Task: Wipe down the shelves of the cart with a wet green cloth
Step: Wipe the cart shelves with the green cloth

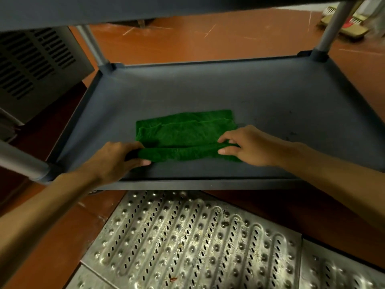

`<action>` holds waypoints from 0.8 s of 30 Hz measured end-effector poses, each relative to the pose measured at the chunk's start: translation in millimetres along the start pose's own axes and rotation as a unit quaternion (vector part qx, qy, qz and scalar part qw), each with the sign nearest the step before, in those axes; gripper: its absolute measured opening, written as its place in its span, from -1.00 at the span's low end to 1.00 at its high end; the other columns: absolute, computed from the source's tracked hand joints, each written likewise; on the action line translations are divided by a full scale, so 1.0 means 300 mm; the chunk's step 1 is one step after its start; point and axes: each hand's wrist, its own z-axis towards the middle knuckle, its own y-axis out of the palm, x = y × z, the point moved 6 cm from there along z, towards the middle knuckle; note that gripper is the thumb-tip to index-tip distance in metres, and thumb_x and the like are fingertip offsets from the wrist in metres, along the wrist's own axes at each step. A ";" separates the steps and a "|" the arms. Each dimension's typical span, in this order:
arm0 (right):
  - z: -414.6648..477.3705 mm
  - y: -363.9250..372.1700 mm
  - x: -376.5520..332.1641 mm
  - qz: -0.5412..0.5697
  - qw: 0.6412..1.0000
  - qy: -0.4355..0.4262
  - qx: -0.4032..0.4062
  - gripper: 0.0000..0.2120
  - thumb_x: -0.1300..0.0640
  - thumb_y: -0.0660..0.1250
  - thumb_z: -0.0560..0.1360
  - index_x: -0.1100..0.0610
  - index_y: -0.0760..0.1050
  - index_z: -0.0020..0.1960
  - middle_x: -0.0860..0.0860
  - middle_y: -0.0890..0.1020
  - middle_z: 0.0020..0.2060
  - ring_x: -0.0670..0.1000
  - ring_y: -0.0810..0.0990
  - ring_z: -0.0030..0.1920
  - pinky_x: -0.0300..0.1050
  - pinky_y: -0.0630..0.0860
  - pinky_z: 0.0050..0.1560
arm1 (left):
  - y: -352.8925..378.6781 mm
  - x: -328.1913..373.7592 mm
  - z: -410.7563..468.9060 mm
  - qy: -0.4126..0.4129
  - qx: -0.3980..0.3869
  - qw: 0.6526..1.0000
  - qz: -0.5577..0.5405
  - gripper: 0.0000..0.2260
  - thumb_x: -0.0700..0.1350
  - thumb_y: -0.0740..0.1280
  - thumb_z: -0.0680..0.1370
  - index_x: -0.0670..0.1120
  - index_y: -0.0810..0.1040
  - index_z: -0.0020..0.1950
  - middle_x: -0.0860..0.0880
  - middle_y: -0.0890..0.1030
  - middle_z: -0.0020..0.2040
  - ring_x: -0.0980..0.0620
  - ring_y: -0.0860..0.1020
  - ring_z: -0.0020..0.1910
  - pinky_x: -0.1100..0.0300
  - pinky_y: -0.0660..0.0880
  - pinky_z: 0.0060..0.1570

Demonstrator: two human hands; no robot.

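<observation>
A green cloth (185, 134) lies spread on the grey lower shelf (270, 105) of the cart, its near edge folded up into a thick roll. My left hand (118, 157) pinches the left end of that folded edge between thumb and fingers. My right hand (245, 146) pinches the right end of the same fold. Both forearms reach in from below the frame over the shelf's front lip.
The upper shelf (83, 11) of the cart overhangs at the top, carried by grey posts (335, 26) at the corners. A perforated metal floor grate (187, 243) lies in front of the cart on the orange floor. A grey vented appliance (35, 65) stands at the left.
</observation>
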 end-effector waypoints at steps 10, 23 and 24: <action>-0.146 -0.028 -0.005 -0.007 0.997 0.025 -0.068 -0.57 -0.09 0.22 0.62 0.14 0.31 -0.32 -0.03 0.29 -0.49 -0.11 0.25 -0.51 -0.12 0.26 -0.34 | 0.042 0.090 -0.085 -0.013 -0.023 0.989 -0.143 -0.61 0.35 0.23 0.52 0.10 0.63 0.04 0.03 0.69 -0.14 0.04 0.63 -0.19 -0.12 0.58 -0.08; -0.247 -0.281 0.046 0.123 0.978 0.070 -0.154 -0.69 -0.34 0.41 0.30 -0.20 0.66 -0.06 -0.20 0.70 -0.25 -0.19 0.67 -0.26 -0.45 0.47 -0.31 | -0.116 0.261 -0.076 0.039 0.019 0.964 -0.261 -0.71 0.21 0.39 0.39 0.02 0.65 -0.10 -0.10 0.70 -0.16 -0.09 0.69 -0.17 -0.09 0.62 -0.14; -0.249 -0.312 0.056 0.132 0.972 0.078 -0.177 -0.66 -0.30 0.47 0.21 -0.27 0.66 -0.04 -0.20 0.72 -0.17 -0.19 0.69 -0.18 -0.46 0.49 -0.27 | -0.143 0.270 -0.058 0.041 0.035 0.965 -0.255 -0.71 0.20 0.40 0.38 0.00 0.65 -0.10 -0.09 0.70 -0.16 -0.06 0.69 -0.17 -0.09 0.62 -0.11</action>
